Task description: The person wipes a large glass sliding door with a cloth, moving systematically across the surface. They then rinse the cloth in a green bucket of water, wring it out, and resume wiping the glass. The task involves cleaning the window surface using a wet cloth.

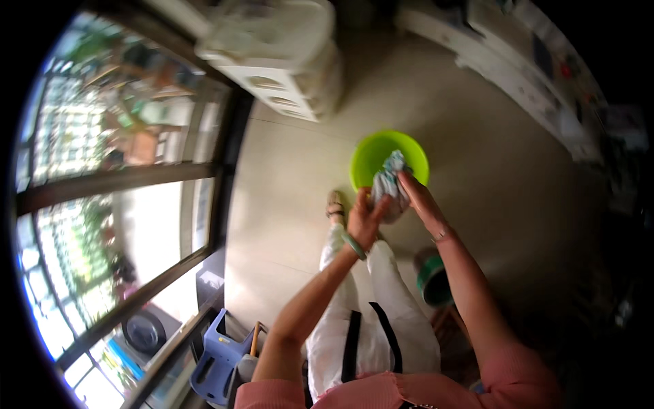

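A crumpled grey-white cloth [390, 191] with teal patches is bunched between my two hands, above the near side of a lime-green basin [362, 153]. My left hand [365, 215], a jade-coloured bangle at its wrist, grips the cloth's left side. On the other side my right hand [419, 199] has its fingers closed round the cloth. The cloth's upper end sticks up over the basin's opening. Blur and the cloth hide some fingertips, and what lies inside the basin is partly covered.
A white drawer unit [289, 65] stands ahead to the left. A long white cabinet [504, 88] runs along the far right. Close to my right leg is a dark green container [434, 281]. A blue plastic stool [219, 365] sits at lower left by glass doors [129, 180].
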`<state>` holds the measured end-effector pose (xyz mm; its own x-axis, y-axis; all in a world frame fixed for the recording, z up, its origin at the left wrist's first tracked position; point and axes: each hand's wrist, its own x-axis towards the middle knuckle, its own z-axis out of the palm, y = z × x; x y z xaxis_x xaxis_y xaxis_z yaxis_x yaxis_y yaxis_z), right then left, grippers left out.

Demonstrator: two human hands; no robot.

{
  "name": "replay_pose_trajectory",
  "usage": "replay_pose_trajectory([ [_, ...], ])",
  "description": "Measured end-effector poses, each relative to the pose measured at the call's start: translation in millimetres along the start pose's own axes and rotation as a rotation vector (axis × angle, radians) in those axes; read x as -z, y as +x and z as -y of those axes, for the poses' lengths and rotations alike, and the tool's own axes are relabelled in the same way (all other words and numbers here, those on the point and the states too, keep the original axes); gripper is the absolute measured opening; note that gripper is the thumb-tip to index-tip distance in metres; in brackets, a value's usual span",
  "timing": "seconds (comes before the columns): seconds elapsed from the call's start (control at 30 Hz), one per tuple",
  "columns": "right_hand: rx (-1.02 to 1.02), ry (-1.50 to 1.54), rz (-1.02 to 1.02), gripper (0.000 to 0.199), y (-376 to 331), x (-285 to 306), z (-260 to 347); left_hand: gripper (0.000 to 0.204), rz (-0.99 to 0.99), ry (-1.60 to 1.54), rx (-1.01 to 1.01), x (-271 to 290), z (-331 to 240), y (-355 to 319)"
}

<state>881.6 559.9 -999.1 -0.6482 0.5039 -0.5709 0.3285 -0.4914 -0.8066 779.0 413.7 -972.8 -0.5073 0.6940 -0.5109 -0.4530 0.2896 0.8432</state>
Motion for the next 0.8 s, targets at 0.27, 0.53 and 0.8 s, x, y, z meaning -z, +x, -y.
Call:
replay_pose_trajectory([
  [0.27, 0.548, -0.280, 0.320, 0.030, -140.5, -145.5, 135.9, 0.035, -0.288, -0.314, -0.448, 56.3, -110.0, -151.0],
  [0.53, 1.255, -0.640, 0.505, 0.019, -254.8, -305.1, 173.1, 0.053, -0.657, -0.287, -0.784, 179.1, -138.6, -286.8],
  [0.8, 1.679, -0.896, 0.719, 0.043, -391.7, -482.5, 109.5, 0.035, -0.504, -1.064, -1.112, 285.4, -46.2, -348.1],
])
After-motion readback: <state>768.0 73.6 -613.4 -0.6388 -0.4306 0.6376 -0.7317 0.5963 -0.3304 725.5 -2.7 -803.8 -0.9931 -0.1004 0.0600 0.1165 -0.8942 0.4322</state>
